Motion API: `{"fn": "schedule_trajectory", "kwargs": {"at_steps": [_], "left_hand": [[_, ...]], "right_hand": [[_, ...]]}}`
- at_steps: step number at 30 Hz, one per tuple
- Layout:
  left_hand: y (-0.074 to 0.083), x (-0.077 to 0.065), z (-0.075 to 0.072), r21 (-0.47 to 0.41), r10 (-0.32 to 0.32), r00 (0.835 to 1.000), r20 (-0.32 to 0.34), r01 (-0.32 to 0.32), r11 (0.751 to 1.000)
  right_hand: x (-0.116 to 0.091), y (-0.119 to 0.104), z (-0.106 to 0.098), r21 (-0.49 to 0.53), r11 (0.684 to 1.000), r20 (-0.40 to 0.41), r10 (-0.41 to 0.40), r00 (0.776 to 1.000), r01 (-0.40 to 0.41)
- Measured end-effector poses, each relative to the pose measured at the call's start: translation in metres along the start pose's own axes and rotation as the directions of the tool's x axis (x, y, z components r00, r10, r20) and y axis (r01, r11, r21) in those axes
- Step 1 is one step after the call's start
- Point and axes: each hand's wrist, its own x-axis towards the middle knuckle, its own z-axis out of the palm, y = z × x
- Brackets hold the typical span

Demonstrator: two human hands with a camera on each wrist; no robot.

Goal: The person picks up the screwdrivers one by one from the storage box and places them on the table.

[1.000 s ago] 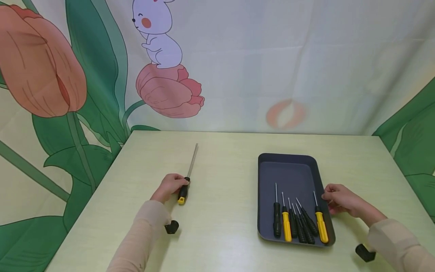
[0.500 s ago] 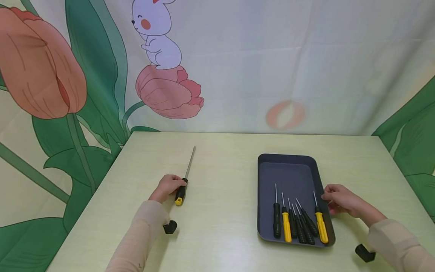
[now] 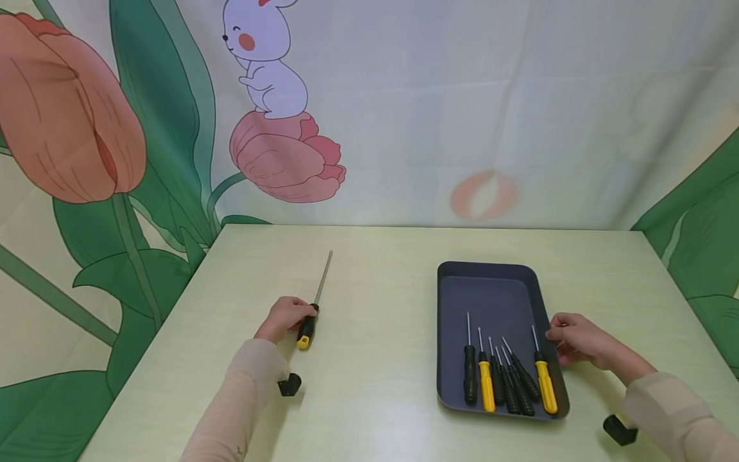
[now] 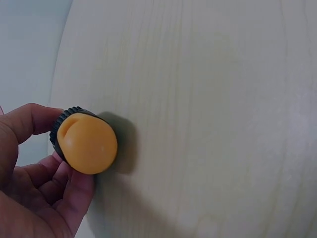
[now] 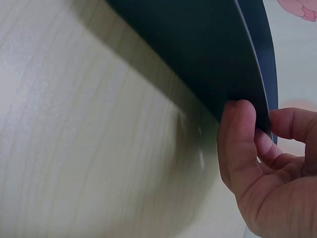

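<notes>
Plainly, left fingers (image 4: pixel 78 198) pinch yellow-capped screwdriver (image 3: pixel 307 327); right fingers (image 5: pixel 241 131) grip tray (image 3: pixel 491 295).

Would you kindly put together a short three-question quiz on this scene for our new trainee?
1. Multiple choice: what does the left hand hold?
A) a pencil
B) a screwdriver
C) nothing
2. True or false: the right hand pinches the tray at its edge.
3. Fill in the blank: two tools in the tray have ____ handles, while the other tools in it have black ones.

Key: 1. B; 2. true; 3. yellow.
</notes>
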Motion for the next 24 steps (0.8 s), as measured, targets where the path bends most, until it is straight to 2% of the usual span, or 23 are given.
{"fn": "schedule_trajectory", "kwargs": {"at_steps": [11,19,24], "left_hand": [[0.002,-0.003,-0.002,0.050,-0.021,1.000,-0.015,0.022,0.999],[0.000,-0.003,-0.007,0.139,-0.022,1.000,-0.014,0.024,0.990],[0.001,-0.004,-0.012,0.134,-0.020,1.000,-0.003,0.020,0.991]], "right_hand": [[-0.002,-0.002,0.000,0.008,1.000,0.008,-0.016,1.000,0.016],[-0.002,-0.001,0.001,-0.001,1.000,0.009,-0.021,1.000,0.021],[-0.003,-0.002,0.001,-0.003,1.000,0.006,-0.016,1.000,0.016]]}}
